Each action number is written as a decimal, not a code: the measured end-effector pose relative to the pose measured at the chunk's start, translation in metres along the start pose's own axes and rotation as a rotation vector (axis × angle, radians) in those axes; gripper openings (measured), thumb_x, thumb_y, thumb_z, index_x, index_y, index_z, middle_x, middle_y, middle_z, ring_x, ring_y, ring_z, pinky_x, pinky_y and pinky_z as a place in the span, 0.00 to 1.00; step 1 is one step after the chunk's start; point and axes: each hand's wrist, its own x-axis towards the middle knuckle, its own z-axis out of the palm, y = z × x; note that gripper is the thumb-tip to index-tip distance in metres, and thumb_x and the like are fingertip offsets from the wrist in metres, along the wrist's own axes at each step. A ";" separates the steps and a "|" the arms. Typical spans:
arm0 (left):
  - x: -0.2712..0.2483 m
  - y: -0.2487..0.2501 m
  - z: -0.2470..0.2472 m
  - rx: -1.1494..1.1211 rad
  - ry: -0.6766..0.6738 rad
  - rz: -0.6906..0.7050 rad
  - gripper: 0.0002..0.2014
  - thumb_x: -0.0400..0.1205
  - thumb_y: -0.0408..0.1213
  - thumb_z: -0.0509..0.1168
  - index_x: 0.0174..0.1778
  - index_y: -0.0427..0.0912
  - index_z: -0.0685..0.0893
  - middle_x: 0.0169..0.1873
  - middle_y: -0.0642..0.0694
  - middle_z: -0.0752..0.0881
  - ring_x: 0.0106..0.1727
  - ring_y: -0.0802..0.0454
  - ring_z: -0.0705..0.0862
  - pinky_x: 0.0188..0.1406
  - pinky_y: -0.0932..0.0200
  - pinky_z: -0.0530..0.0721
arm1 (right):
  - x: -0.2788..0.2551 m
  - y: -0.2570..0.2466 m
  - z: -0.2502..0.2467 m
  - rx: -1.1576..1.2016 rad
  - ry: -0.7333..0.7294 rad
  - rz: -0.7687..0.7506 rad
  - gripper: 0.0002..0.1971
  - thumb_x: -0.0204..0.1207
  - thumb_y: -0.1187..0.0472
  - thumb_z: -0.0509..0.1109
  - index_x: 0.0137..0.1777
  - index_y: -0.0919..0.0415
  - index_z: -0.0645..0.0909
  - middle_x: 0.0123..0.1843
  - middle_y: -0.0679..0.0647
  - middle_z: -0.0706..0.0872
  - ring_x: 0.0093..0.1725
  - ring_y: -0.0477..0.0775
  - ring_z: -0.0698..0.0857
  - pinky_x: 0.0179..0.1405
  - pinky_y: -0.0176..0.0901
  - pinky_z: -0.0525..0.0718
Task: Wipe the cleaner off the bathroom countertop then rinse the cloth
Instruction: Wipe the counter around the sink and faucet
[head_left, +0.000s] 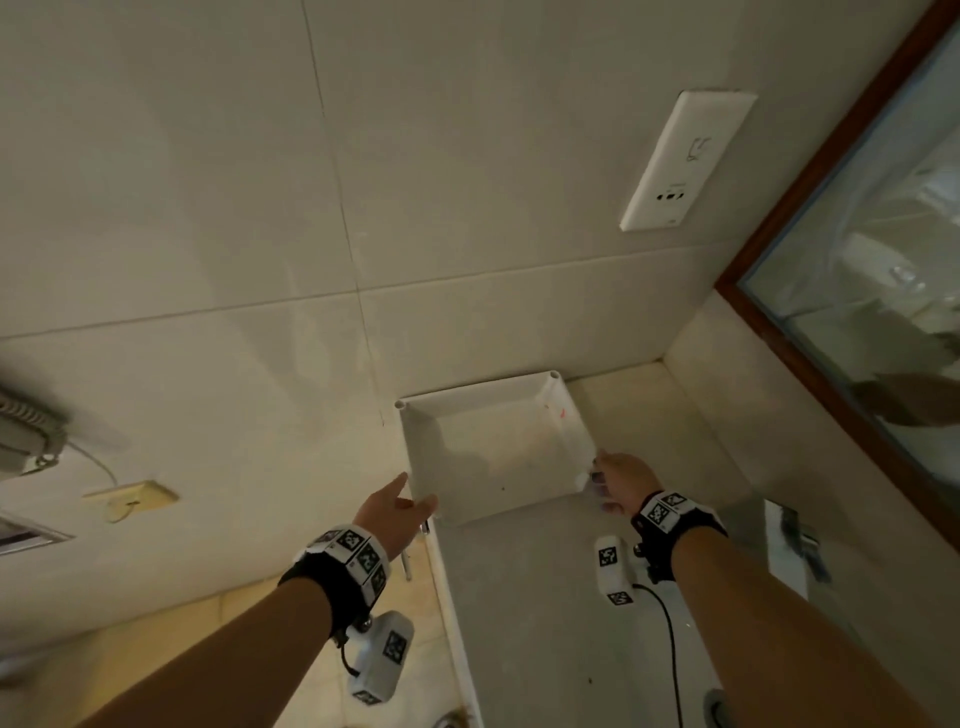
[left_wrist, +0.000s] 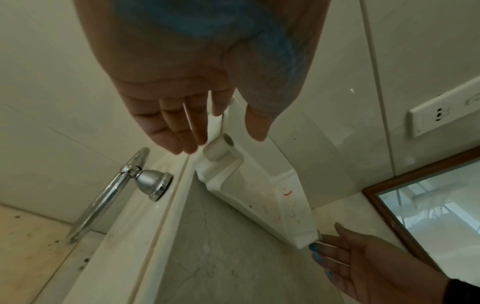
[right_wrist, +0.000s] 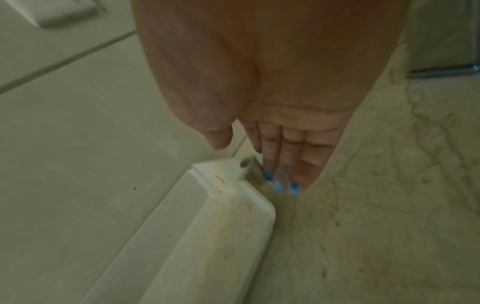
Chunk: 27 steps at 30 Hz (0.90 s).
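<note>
A white square tray (head_left: 498, 457) sits on the pale marble countertop (head_left: 545, 597), pushed into the back corner against the tiled wall. My left hand (head_left: 413, 499) is open at the tray's near left corner, fingers straight and thumb spread; in the left wrist view the tray's (left_wrist: 249, 185) corner post lies between thumb and fingers of that hand (left_wrist: 202, 123). My right hand (head_left: 610, 480) is open, its straight fingers (right_wrist: 280, 164) touching the tray's (right_wrist: 207, 226) near right corner. No cloth is in view.
A white wall socket (head_left: 680, 161) is above the tray. A brown-framed mirror (head_left: 857, 291) runs along the right. A chrome towel ring (left_wrist: 109, 195) hangs on the wall left of the counter's edge (head_left: 447, 597). A chrome fitting (head_left: 789, 540) stands at the right.
</note>
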 end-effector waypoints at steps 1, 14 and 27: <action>-0.002 0.001 -0.002 -0.023 0.000 -0.006 0.39 0.80 0.49 0.71 0.84 0.47 0.61 0.66 0.44 0.82 0.66 0.43 0.81 0.67 0.47 0.79 | -0.006 -0.004 -0.008 0.012 0.014 -0.006 0.15 0.86 0.52 0.60 0.43 0.61 0.79 0.43 0.59 0.82 0.42 0.58 0.80 0.42 0.51 0.83; -0.072 0.069 -0.023 0.101 0.060 0.471 0.13 0.76 0.33 0.72 0.57 0.44 0.84 0.51 0.43 0.85 0.49 0.46 0.83 0.48 0.56 0.78 | -0.193 0.019 -0.086 0.394 0.098 -0.177 0.12 0.86 0.60 0.61 0.42 0.58 0.81 0.29 0.52 0.85 0.24 0.48 0.82 0.23 0.35 0.78; -0.216 0.143 0.100 0.890 -0.468 1.009 0.14 0.81 0.45 0.67 0.61 0.47 0.80 0.58 0.44 0.84 0.59 0.43 0.82 0.61 0.55 0.78 | -0.429 0.200 -0.116 -0.177 0.707 -0.034 0.17 0.84 0.53 0.61 0.43 0.64 0.83 0.40 0.57 0.85 0.41 0.58 0.83 0.40 0.45 0.78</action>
